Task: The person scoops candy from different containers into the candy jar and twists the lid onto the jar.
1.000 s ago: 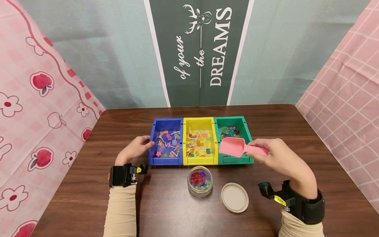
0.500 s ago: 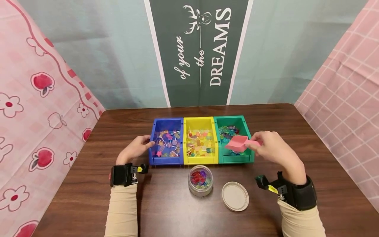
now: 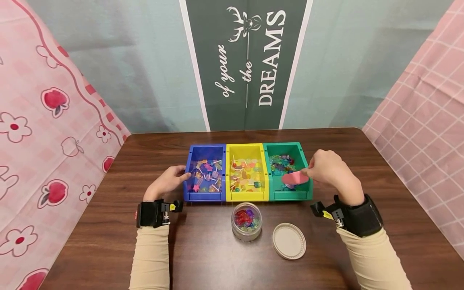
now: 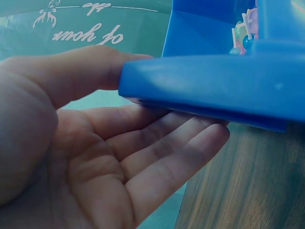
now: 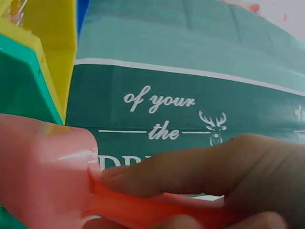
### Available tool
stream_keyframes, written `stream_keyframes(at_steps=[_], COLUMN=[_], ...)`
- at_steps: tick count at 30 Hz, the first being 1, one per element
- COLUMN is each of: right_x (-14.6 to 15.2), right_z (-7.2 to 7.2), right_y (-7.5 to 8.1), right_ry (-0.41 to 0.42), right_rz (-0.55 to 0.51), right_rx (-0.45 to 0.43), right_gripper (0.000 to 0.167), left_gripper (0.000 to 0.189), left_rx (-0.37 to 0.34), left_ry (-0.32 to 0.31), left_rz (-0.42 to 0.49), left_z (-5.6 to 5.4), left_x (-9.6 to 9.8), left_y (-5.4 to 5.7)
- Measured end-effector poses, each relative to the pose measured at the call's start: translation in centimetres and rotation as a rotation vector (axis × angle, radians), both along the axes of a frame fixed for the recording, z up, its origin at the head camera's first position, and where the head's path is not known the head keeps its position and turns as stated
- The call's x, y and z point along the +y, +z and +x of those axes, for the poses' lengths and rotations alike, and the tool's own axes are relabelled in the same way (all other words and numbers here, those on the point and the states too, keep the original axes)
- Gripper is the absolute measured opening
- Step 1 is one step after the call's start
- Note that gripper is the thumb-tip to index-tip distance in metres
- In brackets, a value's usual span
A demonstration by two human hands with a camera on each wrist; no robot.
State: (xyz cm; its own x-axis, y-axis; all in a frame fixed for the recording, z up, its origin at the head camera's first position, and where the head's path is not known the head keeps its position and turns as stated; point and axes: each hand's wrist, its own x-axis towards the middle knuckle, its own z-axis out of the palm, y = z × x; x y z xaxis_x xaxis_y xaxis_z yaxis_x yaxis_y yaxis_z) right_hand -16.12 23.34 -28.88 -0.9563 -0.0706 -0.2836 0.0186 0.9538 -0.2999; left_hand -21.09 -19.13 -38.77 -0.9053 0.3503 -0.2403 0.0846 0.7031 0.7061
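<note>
My right hand grips a small pink scoop by its handle, thumb and fingers wrapped along it in the right wrist view. The scoop's head is tilted inside the front part of the green bin, among clear blue, green and purple beads. My left hand holds the outer side wall of the blue bin; in the left wrist view the thumb lies on one side of that wall and the fingers on the other. Lollipop-shaped and star charms lie in the blue bin.
Between them stands a yellow bin with more small charms. In front, a clear jar contains red, purple and pale green beads, its lid off. A round off-white lid lies to its right on the dark wooden table.
My right hand has moved forward and a little left, and the scoop has tipped from nearly level above the green bin down among its beads. My left hand stays on the blue bin.
</note>
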Motion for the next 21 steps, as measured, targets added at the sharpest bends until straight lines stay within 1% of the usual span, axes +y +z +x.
stream_keyframes(at_steps=[3, 7, 10, 13, 17, 21], right_x=[-0.4, -0.7, -0.8, -1.0, -1.1, -1.2], right_z=[-0.7, -1.6, -2.1, -2.6, -3.4, -4.2], right_y=[0.4, 1.0, 1.4, 1.6, 1.5, 1.0], right_ry=[-0.001, 0.057, 0.104, 0.122, 0.115, 0.079], right_rz=[0.045, 0.099, 0.111, 0.102, 0.076, 0.05], right_rx=[-0.047, -0.102, -0.149, -0.18, -0.224, -0.279], right_gripper=[0.044, 0.042, 0.038, 0.032, 0.031, 0.029], left_gripper=[0.045, 0.044, 0.044, 0.044, 0.044, 0.045], left_rx=[-0.005, -0.003, -0.003, -0.005, -0.007, -0.013], left_ry=[0.002, -0.003, -0.003, 0.001, 0.005, 0.014], left_rz=[0.005, 0.011, 0.008, 0.003, 0.005, 0.012], left_z=[0.0, 0.1, 0.1, 0.2, 0.1, 0.1], left_x=[0.0, 0.0, 0.0, 0.0, 0.0, 0.0], left_y=[0.0, 0.1, 0.1, 0.2, 0.2, 0.1])
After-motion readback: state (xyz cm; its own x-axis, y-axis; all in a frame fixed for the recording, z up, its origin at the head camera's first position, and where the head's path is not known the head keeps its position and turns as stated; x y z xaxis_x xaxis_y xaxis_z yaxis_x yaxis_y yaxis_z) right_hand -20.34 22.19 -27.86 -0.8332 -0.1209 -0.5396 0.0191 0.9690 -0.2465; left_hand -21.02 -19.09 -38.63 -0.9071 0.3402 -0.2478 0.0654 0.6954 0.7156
